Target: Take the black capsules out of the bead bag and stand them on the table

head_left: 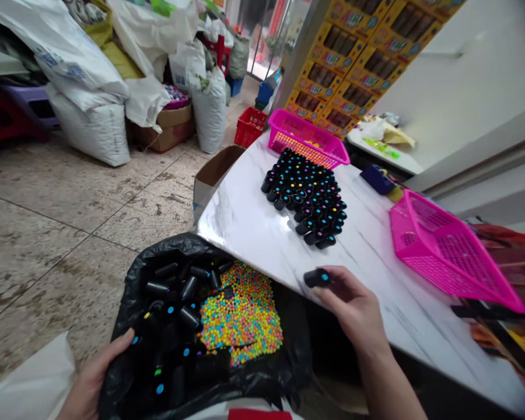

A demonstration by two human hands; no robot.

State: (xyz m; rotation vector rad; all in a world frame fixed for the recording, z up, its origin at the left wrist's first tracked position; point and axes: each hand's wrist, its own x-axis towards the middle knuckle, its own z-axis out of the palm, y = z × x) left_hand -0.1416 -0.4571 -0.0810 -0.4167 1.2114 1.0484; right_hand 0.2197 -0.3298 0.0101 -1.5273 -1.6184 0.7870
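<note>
My right hand (354, 303) pinches a small black cylinder (317, 278) with a blue dot on its end, above the front edge of the white marbled table (240, 221). Farther back on the table, many similar black cylinders (310, 192) stand packed together, with mostly blue dots and some purple or yellow ones. My left hand (97, 370) is at the left side of a bin lined with a black plastic bag (133, 286). Its thumb is beside a blue-dotted cylinder; its other fingers are hidden. Inside the bin, loose black cylinders (189, 318) lie beside small multicoloured beads (245, 312).
A pink basket (308, 137) stands at the table's far end, another pink basket (446, 251) at its right. Beside the table's left edge is an open cardboard box (219, 172). White sacks (87, 128) and a red basket (250, 126) stand on the floor. Yellow boxes (345, 64) are stacked behind.
</note>
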